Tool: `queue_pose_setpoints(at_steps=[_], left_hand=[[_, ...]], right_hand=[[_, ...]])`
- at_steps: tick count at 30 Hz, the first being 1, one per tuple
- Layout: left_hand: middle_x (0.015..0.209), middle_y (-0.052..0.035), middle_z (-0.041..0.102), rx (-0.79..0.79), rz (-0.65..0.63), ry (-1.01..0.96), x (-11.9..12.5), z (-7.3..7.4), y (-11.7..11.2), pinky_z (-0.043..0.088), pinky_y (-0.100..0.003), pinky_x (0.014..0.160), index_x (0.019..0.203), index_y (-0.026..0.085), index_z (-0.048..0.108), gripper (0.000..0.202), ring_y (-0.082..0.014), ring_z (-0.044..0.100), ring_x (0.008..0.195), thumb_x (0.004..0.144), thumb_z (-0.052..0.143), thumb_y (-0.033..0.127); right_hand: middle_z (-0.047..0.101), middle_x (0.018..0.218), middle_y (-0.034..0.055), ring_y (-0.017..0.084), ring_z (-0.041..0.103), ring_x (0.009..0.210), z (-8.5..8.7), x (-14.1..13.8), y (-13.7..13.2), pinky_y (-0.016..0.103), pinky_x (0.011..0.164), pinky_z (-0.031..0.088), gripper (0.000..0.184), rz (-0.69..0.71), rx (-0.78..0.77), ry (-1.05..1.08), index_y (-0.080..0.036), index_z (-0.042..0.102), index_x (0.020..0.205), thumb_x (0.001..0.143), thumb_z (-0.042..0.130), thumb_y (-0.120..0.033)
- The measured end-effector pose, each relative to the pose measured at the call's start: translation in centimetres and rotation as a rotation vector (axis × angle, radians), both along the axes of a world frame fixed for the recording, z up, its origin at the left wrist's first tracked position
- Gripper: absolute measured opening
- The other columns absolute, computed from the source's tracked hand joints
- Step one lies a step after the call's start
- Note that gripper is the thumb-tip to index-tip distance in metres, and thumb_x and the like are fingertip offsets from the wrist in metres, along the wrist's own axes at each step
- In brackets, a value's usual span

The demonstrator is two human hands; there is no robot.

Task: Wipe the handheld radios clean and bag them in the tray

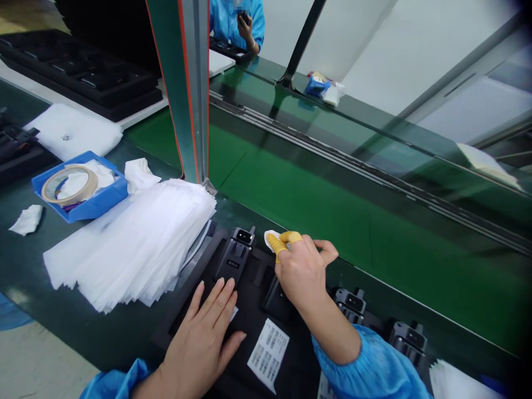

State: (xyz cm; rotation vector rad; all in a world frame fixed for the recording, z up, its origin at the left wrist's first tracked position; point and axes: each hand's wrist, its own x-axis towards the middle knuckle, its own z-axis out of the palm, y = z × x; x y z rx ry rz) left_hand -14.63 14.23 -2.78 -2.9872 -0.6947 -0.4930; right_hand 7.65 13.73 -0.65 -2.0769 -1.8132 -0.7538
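Note:
My left hand (205,327) lies flat, fingers stretched, on a black tray (249,316) just below a black handheld radio (236,256) seated in the tray. My right hand (301,271), with yellow finger cots on two fingers, pinches a small white cloth (270,238) above the tray, to the right of that radio. A white barcode label (269,354) lies on the tray between my forearms. Two more black radios (351,305) (411,338) stand to the right of my right arm.
A fanned stack of white foam bags (133,244) lies left of the tray. A blue bin (81,191) holds a tape roll (68,184). A metal post (189,94) stands ahead beside the green conveyor belt (316,194). Black trays (78,72) sit far left. Another person in blue (236,22) stands beyond.

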Motion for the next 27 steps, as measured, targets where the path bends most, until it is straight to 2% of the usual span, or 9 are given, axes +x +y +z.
queue_pose_setpoints(at_steps=[4,7,9,11,14,20,24,27], left_hand=[[0.140,-0.0123,0.049,-0.054,0.003,0.031,-0.1,-0.2,-0.1,0.021,-0.047,0.115,0.126,0.010,0.055,0.044,-0.0263,0.046,0.129,0.091,0.049,0.036],[0.140,-0.0129,0.050,-0.089,0.004,0.029,-0.1,-0.2,-0.3,0.018,-0.048,0.115,0.127,0.009,0.055,0.045,-0.0272,0.046,0.129,0.091,0.050,0.036],[0.137,-0.0123,0.053,-0.115,0.017,0.002,0.0,-0.1,-0.3,0.016,-0.047,0.116,0.125,0.009,0.056,0.044,-0.0269,0.046,0.129,0.092,0.048,0.037],[0.134,-0.0115,0.056,-0.139,0.022,-0.017,0.1,-0.1,-0.4,0.014,-0.045,0.117,0.125,0.009,0.056,0.044,-0.0265,0.047,0.129,0.093,0.046,0.037],[0.133,-0.0109,0.057,-0.164,0.019,-0.015,0.2,0.0,-0.5,0.014,-0.045,0.117,0.126,0.009,0.055,0.044,-0.0266,0.047,0.129,0.093,0.046,0.036],[0.135,-0.0121,0.055,-0.168,0.032,-0.031,0.2,0.1,-0.6,0.011,-0.045,0.117,0.124,0.007,0.056,0.045,-0.0270,0.046,0.129,0.094,0.044,0.039],[0.138,-0.0138,0.051,-0.170,0.014,-0.005,0.2,-0.1,-0.7,0.012,-0.046,0.117,0.128,0.005,0.053,0.047,-0.0283,0.043,0.131,0.093,0.048,0.036],[0.137,-0.0119,0.053,-0.204,0.033,-0.047,0.2,-0.2,-0.7,0.015,-0.045,0.116,0.127,0.007,0.054,0.046,-0.0268,0.043,0.131,0.095,0.044,0.039]], right_hand=[[0.059,0.077,0.0024,0.015,0.042,0.073,0.1,-1.2,-0.8,0.039,0.080,0.019,0.030,0.036,-0.006,0.057,-0.019,0.061,0.055,0.076,0.050,-0.002],[0.061,0.083,0.0015,0.015,0.044,0.076,-0.2,-3.5,-1.4,0.038,0.082,0.020,0.024,0.141,-0.025,0.086,-0.022,0.069,0.079,0.082,0.051,-0.007],[0.062,0.084,0.0013,0.016,0.045,0.078,-0.6,-5.0,-1.6,0.038,0.083,0.021,0.020,0.231,-0.050,0.090,-0.022,0.069,0.087,0.084,0.053,-0.011],[0.061,0.080,0.0013,0.016,0.045,0.078,-1.0,-6.2,-1.4,0.038,0.083,0.021,0.017,0.289,-0.065,0.085,-0.021,0.068,0.078,0.085,0.054,-0.013],[0.058,0.072,0.0012,0.017,0.043,0.078,-1.4,-6.8,-1.1,0.039,0.083,0.021,0.025,0.302,-0.070,0.077,-0.021,0.062,0.064,0.085,0.051,-0.012],[0.056,0.071,0.0012,0.017,0.043,0.079,-1.5,-5.9,-2.2,0.039,0.083,0.020,0.020,0.266,-0.064,0.061,-0.021,0.066,0.077,0.085,0.050,-0.012],[0.057,0.069,0.0016,0.018,0.043,0.077,-1.5,-5.8,-2.9,0.039,0.083,0.020,0.023,0.228,-0.053,0.041,-0.020,0.065,0.071,0.085,0.050,-0.010],[0.055,0.066,0.0005,0.017,0.043,0.076,-1.5,-6.5,-2.3,0.038,0.081,0.021,0.023,0.222,-0.044,0.048,-0.020,0.064,0.070,0.085,0.050,-0.010]])
